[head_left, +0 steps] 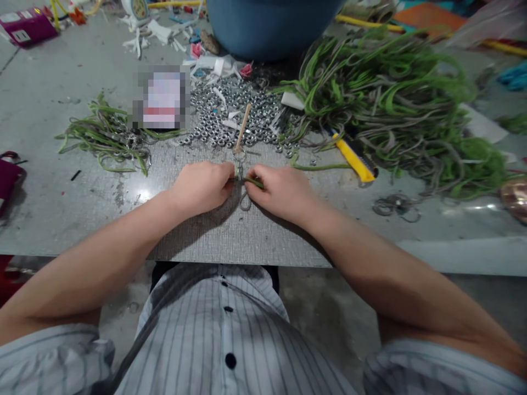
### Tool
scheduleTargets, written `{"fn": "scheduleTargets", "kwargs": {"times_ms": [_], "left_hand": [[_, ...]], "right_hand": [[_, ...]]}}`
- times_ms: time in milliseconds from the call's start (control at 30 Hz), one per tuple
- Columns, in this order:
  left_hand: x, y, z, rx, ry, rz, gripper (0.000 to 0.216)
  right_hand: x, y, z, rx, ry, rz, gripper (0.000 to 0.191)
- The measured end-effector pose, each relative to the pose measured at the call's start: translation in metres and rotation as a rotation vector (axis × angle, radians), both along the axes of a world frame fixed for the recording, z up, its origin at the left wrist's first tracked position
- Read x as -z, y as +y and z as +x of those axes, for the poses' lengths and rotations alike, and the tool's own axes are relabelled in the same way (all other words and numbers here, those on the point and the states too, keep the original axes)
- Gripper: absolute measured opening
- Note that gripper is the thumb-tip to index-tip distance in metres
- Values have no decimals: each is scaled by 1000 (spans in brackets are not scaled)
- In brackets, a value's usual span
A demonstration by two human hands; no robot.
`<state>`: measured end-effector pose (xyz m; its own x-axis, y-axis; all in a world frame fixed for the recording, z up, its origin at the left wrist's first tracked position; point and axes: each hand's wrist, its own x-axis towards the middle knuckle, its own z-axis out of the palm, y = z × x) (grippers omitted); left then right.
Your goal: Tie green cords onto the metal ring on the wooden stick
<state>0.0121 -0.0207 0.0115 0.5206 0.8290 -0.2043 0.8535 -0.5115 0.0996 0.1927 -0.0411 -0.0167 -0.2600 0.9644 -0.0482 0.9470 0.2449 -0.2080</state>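
My left hand (208, 186) and my right hand (282, 189) meet near the front edge of the table, fingers closed in a pinch. Between them runs a green and grey cord (256, 182), gripped from both sides. A metal clasp (240, 169) sits in the gap between my fingertips, and a ring shows just above it. Beyond the ring a thin wooden stick (244, 125) points away from me. Below the fingers hangs a small grey cord loop (245, 203). My fingers hide how cord and clasp are joined.
Many metal eyelets (222, 112) lie scattered ahead. A large green and grey cord pile (382, 93) lies right, beside a yellow utility knife (354, 156). A smaller cord bundle (111, 134) lies left, near a blurred-out phone-like object (163, 101). A blue tub (272, 27) stands behind.
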Motion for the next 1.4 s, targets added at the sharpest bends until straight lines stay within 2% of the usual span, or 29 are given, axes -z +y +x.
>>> {"fn": "scheduleTargets", "kwargs": {"times_ms": [167,433,633,733,900,1000,1400], "left_hand": [[-1,3,-2,12,-9,-21,31],[-7,6,-5,133,-8,-75,23],[-7,6,-6,170,0,-106,25],[-6,6,-7,155,0,-95,27],[-6,3,-6,48,29,-5,41],[-7,2,-5,18,65,14,44],[-6,5,-8,31,13,-33,44]], "right_hand": [[-4,0,1,-32,15,-52,19],[-16,-2,2,-121,-27,-141,14],[-17,-1,4,-196,9,-174,13],[-16,-1,4,-182,-7,-169,15],[-11,-2,3,-59,-28,-89,32],[-8,-2,4,-16,-9,-40,32],[-3,0,7,-32,62,-49,38]]}}
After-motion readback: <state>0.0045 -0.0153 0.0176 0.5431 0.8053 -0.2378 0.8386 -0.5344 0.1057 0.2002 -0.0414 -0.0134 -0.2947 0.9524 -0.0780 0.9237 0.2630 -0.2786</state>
